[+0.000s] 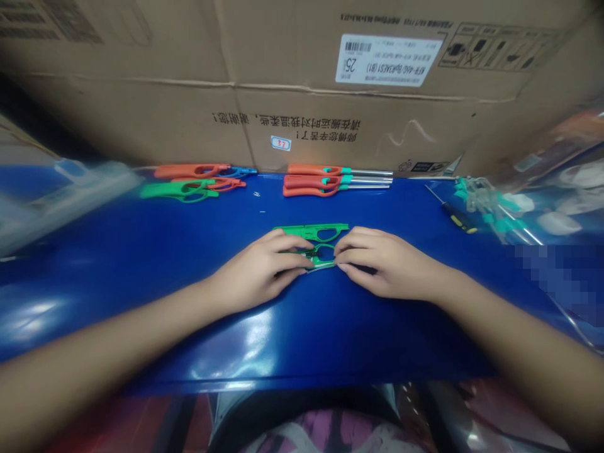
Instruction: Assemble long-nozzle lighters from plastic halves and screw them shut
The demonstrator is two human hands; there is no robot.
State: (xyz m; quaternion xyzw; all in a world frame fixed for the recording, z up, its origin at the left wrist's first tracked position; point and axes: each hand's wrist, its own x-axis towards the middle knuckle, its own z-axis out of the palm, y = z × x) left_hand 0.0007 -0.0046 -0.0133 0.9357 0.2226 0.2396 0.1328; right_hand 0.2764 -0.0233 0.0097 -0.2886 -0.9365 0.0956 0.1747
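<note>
A green lighter casing half (325, 251) with small parts inside lies on the blue table in front of me. My left hand (264, 267) grips its left end with fingers bent together. At its right end, my right hand (384, 261) pinches the casing between thumb and fingertips. The fingers cover both ends, so I cannot make out the small parts under them. Just behind it lies another green casing half (325, 233) with a trigger loop, close to the fingers of both hands.
Orange lighters with metal tubes (337, 180) lie by the cardboard box (292, 94). Left of them are orange, green and blue casings (182, 189). A screwdriver (457, 217) and teal-ended parts (495, 204) lie right. A blurred clear plastic container (70, 195) stands left.
</note>
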